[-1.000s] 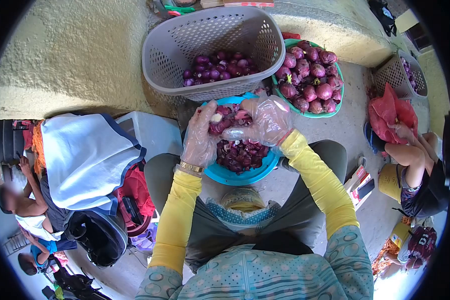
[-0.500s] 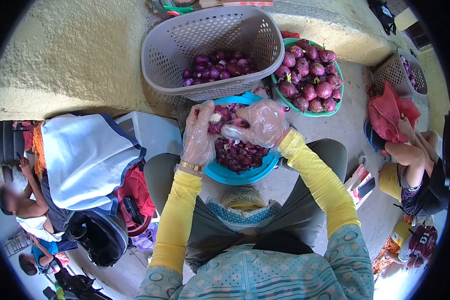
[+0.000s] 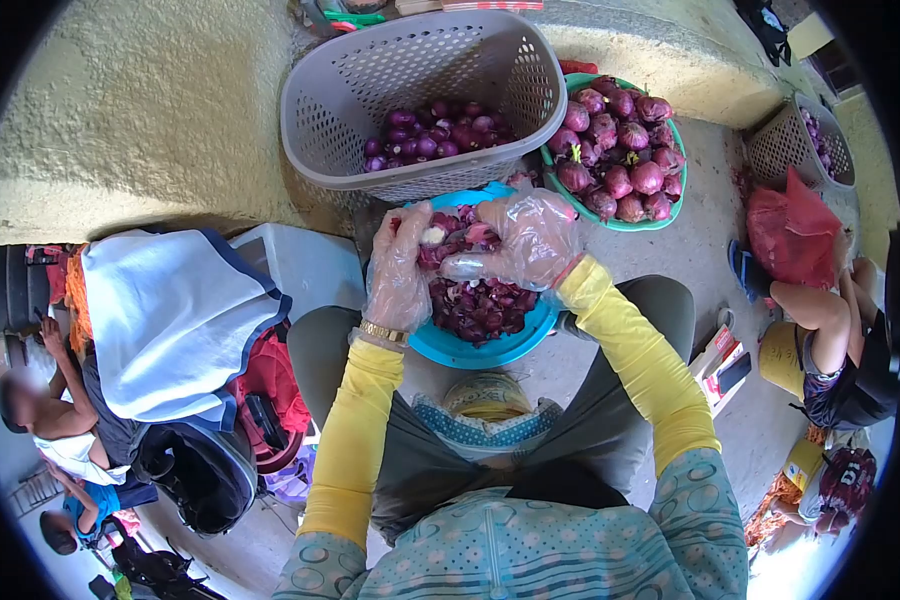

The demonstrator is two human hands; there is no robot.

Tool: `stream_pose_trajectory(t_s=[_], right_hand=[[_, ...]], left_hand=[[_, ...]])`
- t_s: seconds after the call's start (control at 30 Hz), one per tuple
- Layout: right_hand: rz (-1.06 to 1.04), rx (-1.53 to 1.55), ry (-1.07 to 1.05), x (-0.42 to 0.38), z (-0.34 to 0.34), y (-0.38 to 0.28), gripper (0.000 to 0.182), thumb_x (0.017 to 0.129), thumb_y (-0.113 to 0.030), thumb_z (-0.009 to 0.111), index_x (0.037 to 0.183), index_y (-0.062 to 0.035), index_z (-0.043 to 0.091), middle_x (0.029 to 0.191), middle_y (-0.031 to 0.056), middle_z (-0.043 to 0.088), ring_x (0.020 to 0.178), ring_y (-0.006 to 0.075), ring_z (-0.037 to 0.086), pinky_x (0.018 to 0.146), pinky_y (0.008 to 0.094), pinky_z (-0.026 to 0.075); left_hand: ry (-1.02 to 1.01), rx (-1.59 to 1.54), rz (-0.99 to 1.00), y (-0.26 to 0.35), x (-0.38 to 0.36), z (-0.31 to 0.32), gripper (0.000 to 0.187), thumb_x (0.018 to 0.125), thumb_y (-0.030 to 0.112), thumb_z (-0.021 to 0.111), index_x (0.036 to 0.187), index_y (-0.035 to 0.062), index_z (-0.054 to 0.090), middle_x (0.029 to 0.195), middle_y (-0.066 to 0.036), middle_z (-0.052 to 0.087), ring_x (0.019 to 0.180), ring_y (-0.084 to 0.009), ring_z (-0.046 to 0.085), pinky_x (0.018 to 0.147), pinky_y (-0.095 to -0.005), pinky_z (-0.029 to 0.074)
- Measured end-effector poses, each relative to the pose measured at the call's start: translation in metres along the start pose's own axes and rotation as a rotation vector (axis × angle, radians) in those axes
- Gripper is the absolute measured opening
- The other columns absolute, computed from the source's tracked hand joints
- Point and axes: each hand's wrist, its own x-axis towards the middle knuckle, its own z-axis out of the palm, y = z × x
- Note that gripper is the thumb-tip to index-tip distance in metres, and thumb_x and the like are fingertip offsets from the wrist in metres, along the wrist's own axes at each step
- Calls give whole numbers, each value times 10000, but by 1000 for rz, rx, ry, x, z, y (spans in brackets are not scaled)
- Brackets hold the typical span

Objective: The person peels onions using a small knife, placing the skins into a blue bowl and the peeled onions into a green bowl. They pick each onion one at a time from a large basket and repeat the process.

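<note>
My left hand [image 3: 398, 262], in a clear plastic glove, is closed around a red onion [image 3: 436, 236] with a pale cut end. My gloved right hand [image 3: 532, 240] pinches purple onion skin [image 3: 482, 237] at the onion's right side. Whether it also holds a blade is hidden. Both hands are above a blue basin [image 3: 470, 357] of loose purple skins [image 3: 485, 310]. Behind it stands a grey perforated basket [image 3: 420, 65] with peeled onions [image 3: 440, 135] inside. To its right, a green basin [image 3: 635, 226] is heaped with unpeeled red onions [image 3: 620, 150].
At the right, a seated person [image 3: 825, 310] is beside a red mesh bag [image 3: 795, 235] and another grey basket [image 3: 770, 155]. A white cloth [image 3: 170, 320] and a pale box [image 3: 315, 265] are to my left. More people sit at the far left.
My right fingers have shifted slightly, and more loose skin shows between them and the onion. At the right, the seated person's arm has drawn back and the red bag has changed shape.
</note>
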Motion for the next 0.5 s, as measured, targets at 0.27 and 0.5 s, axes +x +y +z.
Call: stream_pose_trajectory(t_s=[0.27, 0.5], right_hand=[[-22, -5, 11, 1, 4, 0, 584, 712, -699, 766, 770, -122, 696, 699, 101, 698, 668, 326, 692, 636, 437, 526], [-46, 61, 25, 1, 10, 1, 633, 744, -712, 741, 753, -81, 701, 665, 116, 682, 604, 325, 665, 595, 435, 522]], left_hand=[[-12, 11, 12, -3, 3, -4, 255, 966, 279, 696, 1082, 74, 598, 999, -53, 665, 910, -145, 669, 832, -322, 575], [33, 57, 21, -5, 2, -4, 231, 963, 283, 693, 1053, 91, 601, 975, -43, 659, 871, -130, 673, 743, -312, 600]])
